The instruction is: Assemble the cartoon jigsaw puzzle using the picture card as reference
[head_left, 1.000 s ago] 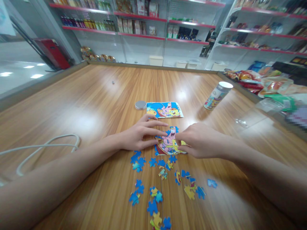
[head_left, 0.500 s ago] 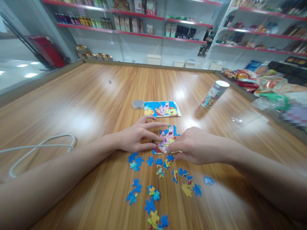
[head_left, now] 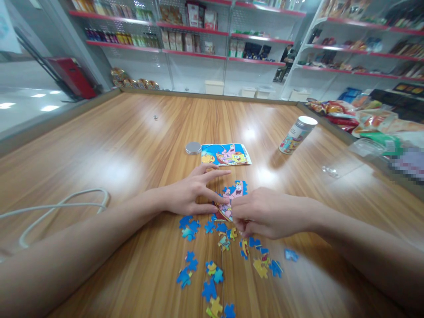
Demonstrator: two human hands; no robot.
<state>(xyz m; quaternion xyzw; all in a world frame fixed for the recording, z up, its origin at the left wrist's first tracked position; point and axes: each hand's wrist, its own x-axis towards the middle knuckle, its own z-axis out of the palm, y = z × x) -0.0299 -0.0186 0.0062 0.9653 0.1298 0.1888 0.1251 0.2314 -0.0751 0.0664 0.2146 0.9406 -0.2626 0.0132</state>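
A partly joined jigsaw puzzle (head_left: 239,190) with a pink cartoon figure lies on the wooden table between my hands. My left hand (head_left: 195,192) is open, fingers spread, with fingertips resting on the puzzle's left side. At its right and near edge is my right hand (head_left: 260,212), fingers curled and pressed together; what they hold, if anything, is hidden. The right hand covers the puzzle's right part. Loose puzzle pieces (head_left: 209,289) lie scattered on my side, among them a yellow piece (head_left: 260,268) and a lone blue piece (head_left: 291,255). Beyond the puzzle lies a matching picture card (head_left: 228,154).
A round metal lid (head_left: 193,148) sits beside the card. Upright at the right stands a printed cylindrical can (head_left: 297,135). A pale cable (head_left: 76,194) loops across the table (head_left: 165,119) at left. Plastic packages (head_left: 374,119) are piled along the right edge; stocked shelves stand behind.
My right hand has drawn slightly toward me, its fingers curling more at the puzzle's near edge. A blue piece by its fingertips is out of sight. My left hand stays put; the view tilts slightly.
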